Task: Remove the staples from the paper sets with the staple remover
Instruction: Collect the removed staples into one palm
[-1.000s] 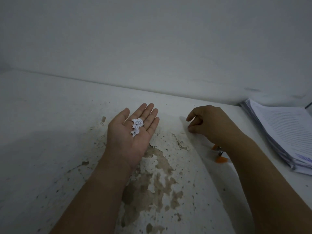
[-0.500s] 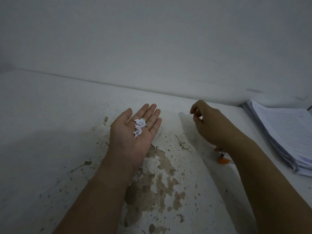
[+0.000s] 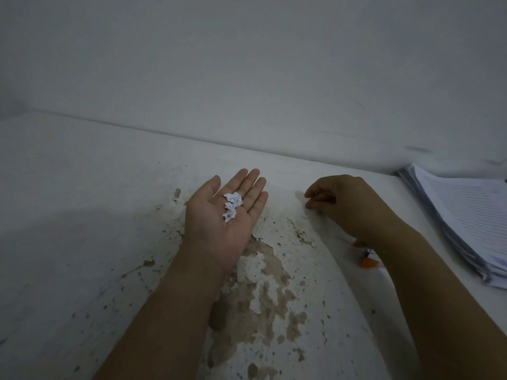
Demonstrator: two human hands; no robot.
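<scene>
My left hand [image 3: 223,215] lies palm up over the table, fingers straight, with a small heap of torn paper scraps [image 3: 232,205] resting at the base of the fingers. My right hand [image 3: 345,204] hovers to its right with the fingers curled downward, tips touching or close to the table; whether it pinches anything I cannot tell. The orange staple remover [image 3: 369,259] lies on the table, partly hidden under my right wrist. A thick stack of printed paper sets [image 3: 463,215] sits at the far right.
The white table [image 3: 82,215] has peeling paint and brown patches [image 3: 263,292] in the middle. A plain white wall [image 3: 247,64] rises right behind the table's back edge.
My right hand lifted slightly, then came back down near the table with its fingers curled. The left palm stayed up with the scraps, shifting only a little.
</scene>
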